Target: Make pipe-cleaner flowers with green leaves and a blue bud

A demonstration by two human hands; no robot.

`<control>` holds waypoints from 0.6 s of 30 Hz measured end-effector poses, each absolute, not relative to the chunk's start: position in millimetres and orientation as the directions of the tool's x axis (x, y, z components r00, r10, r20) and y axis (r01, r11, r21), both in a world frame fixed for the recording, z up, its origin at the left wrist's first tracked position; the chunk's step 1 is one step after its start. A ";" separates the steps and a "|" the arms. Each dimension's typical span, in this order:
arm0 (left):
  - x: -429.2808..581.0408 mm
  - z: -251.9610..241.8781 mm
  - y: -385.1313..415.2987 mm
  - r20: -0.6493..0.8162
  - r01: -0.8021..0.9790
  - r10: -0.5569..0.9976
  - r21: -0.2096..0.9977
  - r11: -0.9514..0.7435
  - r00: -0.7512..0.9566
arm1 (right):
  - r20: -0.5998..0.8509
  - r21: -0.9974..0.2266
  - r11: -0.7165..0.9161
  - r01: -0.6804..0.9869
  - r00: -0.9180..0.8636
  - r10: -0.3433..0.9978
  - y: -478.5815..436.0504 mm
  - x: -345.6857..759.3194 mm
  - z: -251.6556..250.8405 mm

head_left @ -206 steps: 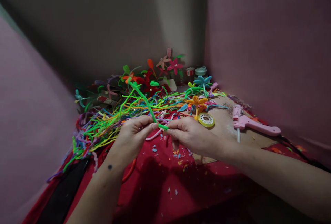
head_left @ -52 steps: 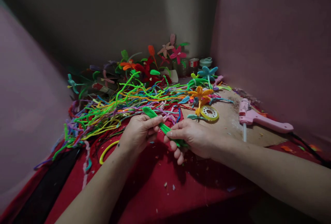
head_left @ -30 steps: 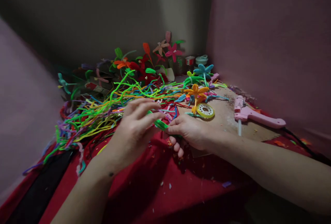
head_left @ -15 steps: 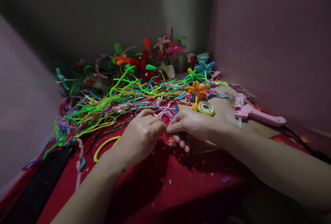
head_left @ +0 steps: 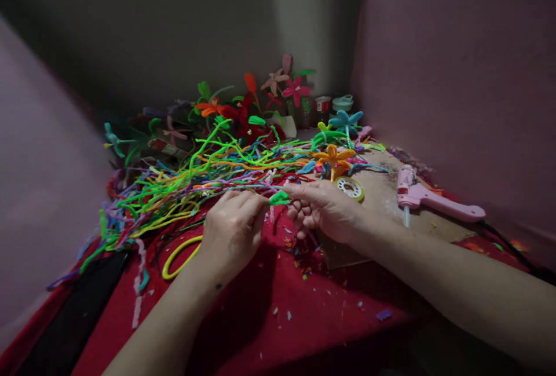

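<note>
A small folded green pipe cleaner (head_left: pixel 278 198) is pinched between my two hands above the red cloth (head_left: pixel 269 306). My left hand (head_left: pixel 232 231) is curled, its fingertips gripping the green piece's left end. My right hand (head_left: pixel 324 211) holds the right end with thumb and forefinger, the other fingers curled beneath. Just behind my hands lies a big tangle of coloured pipe cleaners (head_left: pixel 186 185). A yellow loop (head_left: pixel 176 257) lies on the cloth left of my left wrist.
Finished pipe-cleaner flowers (head_left: pixel 252 109) stand at the back by the wall, with an orange flower (head_left: pixel 334 159) and a tape roll (head_left: pixel 350 188) near my right hand. A pink glue gun (head_left: pixel 434 205) lies on brown board (head_left: pixel 382 202) at right. Walls close in on both sides.
Over the earlier frames a long green pipe cleaner was folded down into a short piece. Since half a second ago my hands have risen slightly and the green piece shows between the fingertips.
</note>
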State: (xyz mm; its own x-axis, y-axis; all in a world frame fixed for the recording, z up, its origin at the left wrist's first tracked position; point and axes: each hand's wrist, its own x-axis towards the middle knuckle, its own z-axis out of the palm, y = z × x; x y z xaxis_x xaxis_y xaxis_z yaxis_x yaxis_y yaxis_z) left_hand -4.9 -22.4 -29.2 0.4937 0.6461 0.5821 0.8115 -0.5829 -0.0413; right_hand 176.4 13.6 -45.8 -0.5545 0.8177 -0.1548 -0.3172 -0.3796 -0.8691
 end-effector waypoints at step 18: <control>9.4 -41.5 -24.3 0.473 0.829 0.723 -0.031 -0.558 0.504 | 0.675 -0.092 0.842 0.531 -0.588 0.445 -7.5 174.3 -57.4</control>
